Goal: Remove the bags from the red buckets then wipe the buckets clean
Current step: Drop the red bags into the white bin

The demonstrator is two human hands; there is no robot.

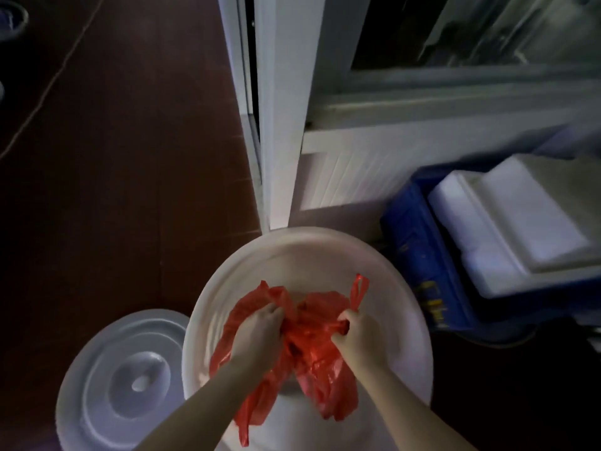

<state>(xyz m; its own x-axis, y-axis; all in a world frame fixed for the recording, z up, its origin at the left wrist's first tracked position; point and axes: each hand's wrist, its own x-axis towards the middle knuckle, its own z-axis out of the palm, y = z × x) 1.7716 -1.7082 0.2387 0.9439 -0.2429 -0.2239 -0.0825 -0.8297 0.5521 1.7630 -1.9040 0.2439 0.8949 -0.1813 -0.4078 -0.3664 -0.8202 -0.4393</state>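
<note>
My left hand (260, 336) and my right hand (361, 336) both squeeze the red bag (312, 356) in the white bucket (325, 258). A white lid (130, 382) lies left of the bucket.

A crumpled red plastic bag (312, 349) is gripped by the left hand (258, 333) and the right hand (357, 336) at the mouth of a pale round bucket (406, 288). A round white lid (130, 379) is laid flat on the dark brown floor (130, 157) just beside the bucket. A blue plastic crate (409, 229) filled with white foam boxes (507, 222) is seen at the right.

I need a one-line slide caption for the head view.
Left hand and right hand grip a red bag over a white bucket, lid beside it.
</note>
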